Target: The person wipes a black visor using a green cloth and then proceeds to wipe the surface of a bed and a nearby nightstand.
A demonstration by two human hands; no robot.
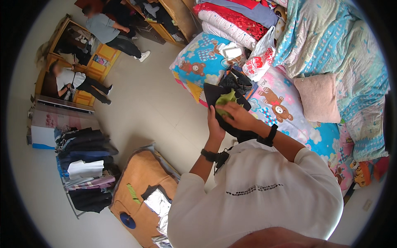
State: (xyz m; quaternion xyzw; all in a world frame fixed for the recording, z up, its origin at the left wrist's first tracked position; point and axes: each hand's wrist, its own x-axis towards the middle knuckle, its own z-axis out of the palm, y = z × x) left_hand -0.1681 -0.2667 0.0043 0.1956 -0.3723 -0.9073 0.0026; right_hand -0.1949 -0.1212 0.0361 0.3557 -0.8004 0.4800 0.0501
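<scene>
In front of my body I hold a black, floppy item (211, 94), perhaps a hat or a folded garment; its exact kind does not show. A crumpled green cloth (226, 98) lies against its upper face. My left hand (216, 125) grips the black item along its near left edge, thumb up. My right hand (239, 117) is bent over the green cloth, its fingers closed on the cloth's lower part. Just beyond them, on the bed, lies dark folded clothing (237, 80).
A bed (285, 91) with printed bedding, a pink pillow (318, 97) and a plastic bag (260, 62) stands right. An orange-covered surface (138, 165) with clothes lies lower left, beside a clothes rack (84, 165). Two people (109, 31) (72, 78) stand by wooden cabinets.
</scene>
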